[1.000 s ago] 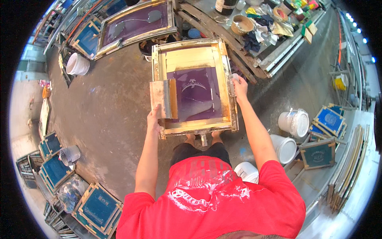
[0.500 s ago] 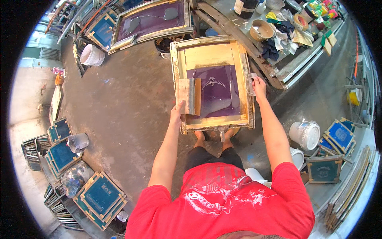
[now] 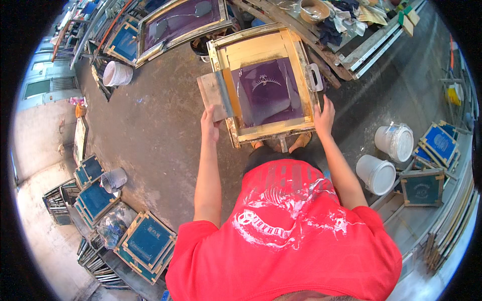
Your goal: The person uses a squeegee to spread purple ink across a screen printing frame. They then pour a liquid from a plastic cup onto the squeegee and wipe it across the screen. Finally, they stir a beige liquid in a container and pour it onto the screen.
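Observation:
A wooden screen-printing frame stands in front of me, its inside covered in yellow tape around a dark purple mesh area with a pale emblem. My left hand grips the lower end of a squeegee, a flat wooden board with a dark blade edge. The squeegee overlaps the frame's left side, and the fingers behind it are partly hidden. At the frame's lower right side is my right hand, its thumb and fingers apart. Above that hand, a white loop handle sticks out from the frame's right side.
Behind on the left lies a larger purple screen with grey puddles. A white bucket stands at left; lidded white buckets stand at right. Blue screens are stacked at lower left. A tan tub sits among rags at back right.
My right hand has come off the white handle and moved down along the frame's side. The squeegee has shifted left from over the mesh and tilted. The view has shifted.

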Tool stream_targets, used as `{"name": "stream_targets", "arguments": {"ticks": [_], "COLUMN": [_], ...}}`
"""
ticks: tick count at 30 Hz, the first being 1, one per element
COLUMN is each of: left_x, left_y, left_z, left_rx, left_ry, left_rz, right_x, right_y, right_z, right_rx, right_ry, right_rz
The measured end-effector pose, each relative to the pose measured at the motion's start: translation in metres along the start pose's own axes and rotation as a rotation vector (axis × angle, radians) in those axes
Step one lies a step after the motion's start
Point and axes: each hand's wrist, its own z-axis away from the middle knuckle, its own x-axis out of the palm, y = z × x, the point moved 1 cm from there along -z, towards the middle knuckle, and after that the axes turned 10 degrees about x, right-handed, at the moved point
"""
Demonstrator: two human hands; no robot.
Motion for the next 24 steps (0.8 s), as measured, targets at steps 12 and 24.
{"name": "stream_targets", "arguments": {"ticks": [12, 24], "left_x": [0.142, 0.127], "left_y": [0.045, 0.014], "left_z": [-0.113, -0.062], "left_rx": [0.802, 0.387], "left_ry": [-0.409, -0.049], "left_rz": [-1.193, -1.456], "right_x": [-0.016, -0.012], "right_y": [0.037, 0.045], "right_z": [0.083, 0.077], "right_rx": [0.097, -0.003], "right_ry": [-0.196, -0.324], "right_rz": [0.062, 0.062]}}
